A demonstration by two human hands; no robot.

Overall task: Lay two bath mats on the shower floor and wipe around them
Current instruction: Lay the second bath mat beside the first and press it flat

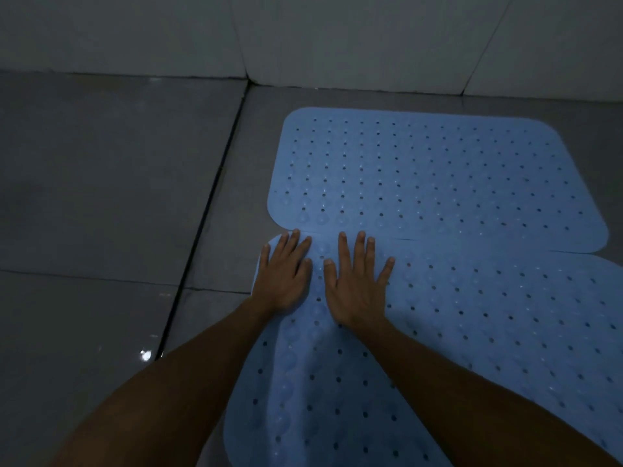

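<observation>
Two flat open hands, left hand (285,274), right hand (357,281), gripping nothing, pressing near mat (472,332), far mat (421,173) adjoining

The floor (101,183) is grey, glossy tile, with a dark grout line running along it to the left of the left hand (285,276) and a paler cross joint beside that hand's wrist. Two blue perforated bath mats lie directly on it. The far mat (438,173) lies flat just beyond the fingertips of both hands, near the wall. The near mat (472,315) lies under both flattened palms, spreading right of the right hand (357,281); the two mats' edges meet at the fingertips.
</observation>
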